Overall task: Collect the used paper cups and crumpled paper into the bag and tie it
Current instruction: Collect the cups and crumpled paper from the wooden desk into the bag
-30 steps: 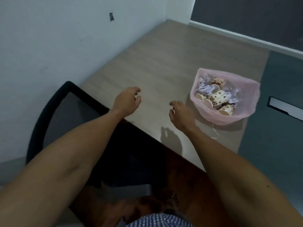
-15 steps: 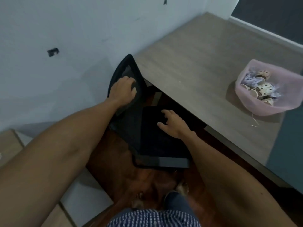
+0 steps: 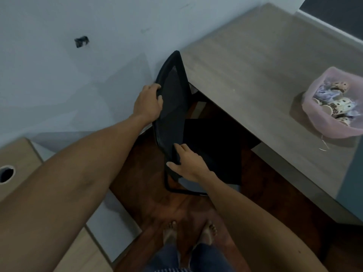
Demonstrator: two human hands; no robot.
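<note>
- The pink bag (image 3: 334, 126) sat on the bench (image 3: 255, 65) near its right end, mouth open and untied, well apart from both hands.
- Inside it lay the spotted paper cups (image 3: 337, 107) and the crumpled paper (image 3: 322, 94), heaped together; a thin pale strand trailed from the bag's near side onto the bench.
- No cup or paper showed loose on the visible part of the bench, so collecting looked finished and only the tying seemed left to do.
- The left hand (image 3: 148, 103) gripped the upper edge of the black chair (image 3: 172, 107) back, its fingers (image 3: 157, 89) curled over the frame and its thumb pressed on the mesh.
- The right hand (image 3: 189, 163) held the chair back's lower edge, its fingers half open and laid along the rim, not fully wrapped.
- The chair stood at the bench corner close to the wall (image 3: 78, 75), its seat partly tucked under the bench.
- The step in hand appeared to be shifting the chair to clear a way to the bag.
- To do that well, both hands should take firm hold and move together so the back does not twist, and the frame should be kept off the bench edge, since a knock could tip the open bag.
- The person's bare feet (image 3: 188, 232) stood on the wooden floor just behind the chair base, so it should be drawn sideways, not onto the toes.
</note>
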